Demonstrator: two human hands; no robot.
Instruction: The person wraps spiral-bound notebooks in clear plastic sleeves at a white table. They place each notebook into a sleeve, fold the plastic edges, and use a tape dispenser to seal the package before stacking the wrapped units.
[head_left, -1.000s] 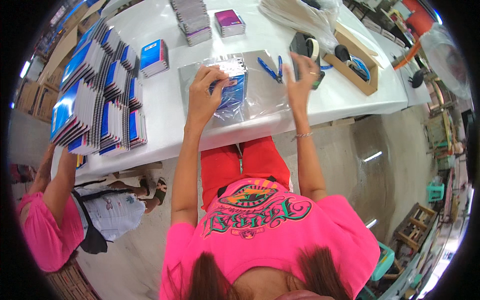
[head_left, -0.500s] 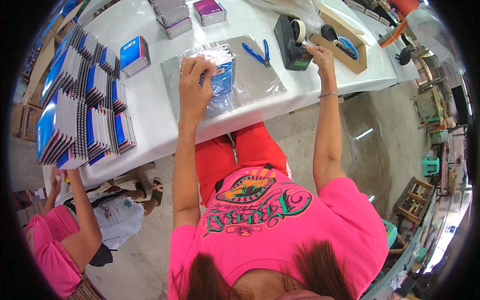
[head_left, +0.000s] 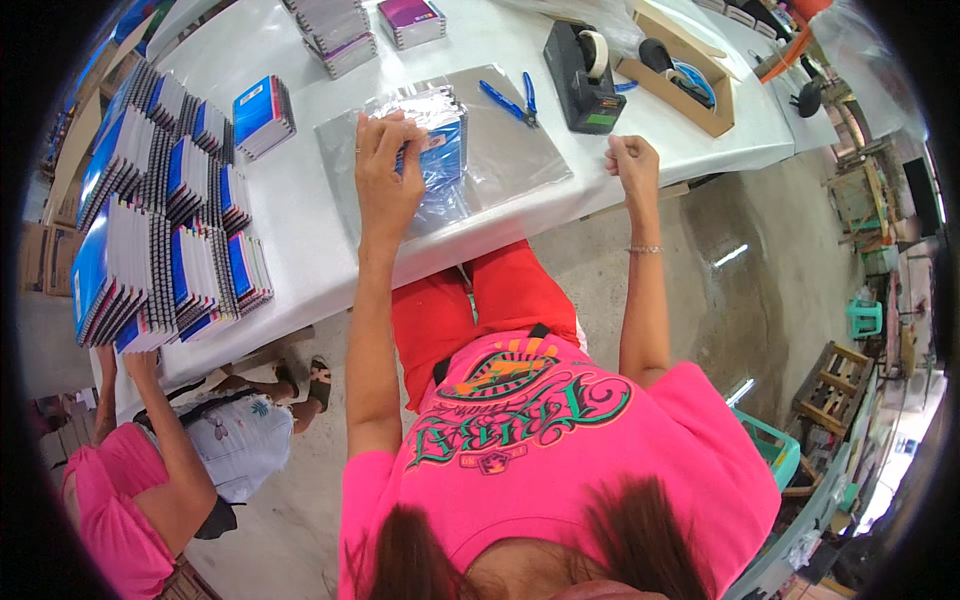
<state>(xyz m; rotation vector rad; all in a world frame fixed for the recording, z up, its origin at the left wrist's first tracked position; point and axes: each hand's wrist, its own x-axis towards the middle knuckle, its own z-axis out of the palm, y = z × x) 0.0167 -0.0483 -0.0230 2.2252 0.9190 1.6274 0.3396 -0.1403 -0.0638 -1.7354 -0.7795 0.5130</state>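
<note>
My left hand [head_left: 389, 165] rests on a blue spiral notebook [head_left: 447, 150] wrapped in clear plastic film. Its fingers are bent and press the film down against the cover. The wrapped notebook lies on a stack of clear plastic sheets [head_left: 515, 165] near the table's front edge. My right hand [head_left: 632, 165] hovers at the table edge, right of the sheets, with thumb and fingers pinched together. Whatever is in that pinch is too small to make out. Just beyond it stands a black tape dispenser [head_left: 580, 85] with a roll of tape.
Blue-handled pliers [head_left: 515, 100] lie on the sheets. Stacked spiral notebooks [head_left: 125, 240] fill the table's left side; one blue notebook pile [head_left: 262, 115] stands apart. Purple notebooks [head_left: 412, 22] sit farther back. A cardboard box [head_left: 710, 115] holds supplies. A co-worker [head_left: 140, 480] is at lower left.
My right hand has come away from the tape dispenser, toward me, still pinched. My left hand stays on the wrapped notebook. The co-worker's arms have shifted slightly.
</note>
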